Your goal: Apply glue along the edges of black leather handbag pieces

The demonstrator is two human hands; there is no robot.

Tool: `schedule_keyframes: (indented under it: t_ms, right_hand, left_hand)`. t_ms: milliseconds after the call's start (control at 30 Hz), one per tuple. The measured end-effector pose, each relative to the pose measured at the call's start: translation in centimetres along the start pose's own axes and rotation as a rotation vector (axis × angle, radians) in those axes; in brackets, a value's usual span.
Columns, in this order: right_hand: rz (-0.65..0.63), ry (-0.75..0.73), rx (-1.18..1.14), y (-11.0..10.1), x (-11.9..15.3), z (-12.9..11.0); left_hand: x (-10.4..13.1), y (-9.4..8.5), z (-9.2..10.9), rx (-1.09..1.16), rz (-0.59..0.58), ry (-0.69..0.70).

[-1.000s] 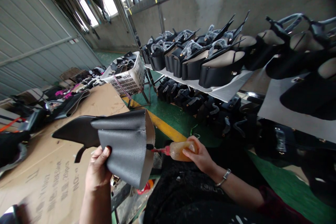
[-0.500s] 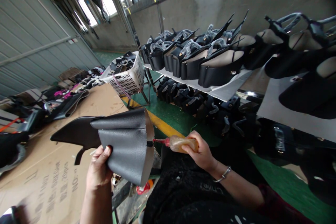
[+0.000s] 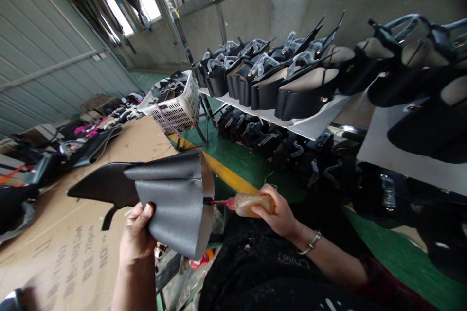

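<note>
My left hand (image 3: 137,233) is closed on the lower edge of a black leather bag piece (image 3: 175,209), thumb on the outside. The piece is curved, with a pale inner side facing right and a dark flap (image 3: 105,184) with a short strap stretching left above the cardboard. My right hand (image 3: 279,211) squeezes an amber squeeze bottle (image 3: 251,204) lying on its side, fingers wrapped round its body. The bottle's thin red nozzle points left and its tip meets the small black tab at the piece's right edge.
Printed cardboard (image 3: 69,248) covers the table at left, with black parts heaped behind. A white plastic basket (image 3: 178,114) of black pieces stands beyond. Black handbags (image 3: 306,95) line a rack at right, more below. A red object (image 3: 199,261) lies low between my arms.
The bottle has shifted slightly left and down, bringing its nozzle tip farther onto the black tab. The bag piece stays almost where it was.
</note>
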State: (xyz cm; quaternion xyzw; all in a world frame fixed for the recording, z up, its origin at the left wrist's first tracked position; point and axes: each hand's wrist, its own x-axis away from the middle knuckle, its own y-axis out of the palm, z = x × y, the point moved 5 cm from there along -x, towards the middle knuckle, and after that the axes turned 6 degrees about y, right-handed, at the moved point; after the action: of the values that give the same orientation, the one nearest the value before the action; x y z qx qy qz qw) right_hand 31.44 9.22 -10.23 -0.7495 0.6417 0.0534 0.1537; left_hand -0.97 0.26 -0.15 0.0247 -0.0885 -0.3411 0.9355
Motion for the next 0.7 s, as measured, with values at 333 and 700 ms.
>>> schedule_keyframes:
  t_ms: [333, 700]
  right_hand:
    - [0.006, -0.046, -0.004, -0.1, 0.1, -0.4]
    - [0.04, 0.016, 0.0, 0.1, -0.4, 0.2]
  left_hand:
    - [-0.1, 0.2, -0.1, 0.014, -0.019, -0.009]
    - [0.1, 0.5, -0.2, 0.012, -0.011, -0.019]
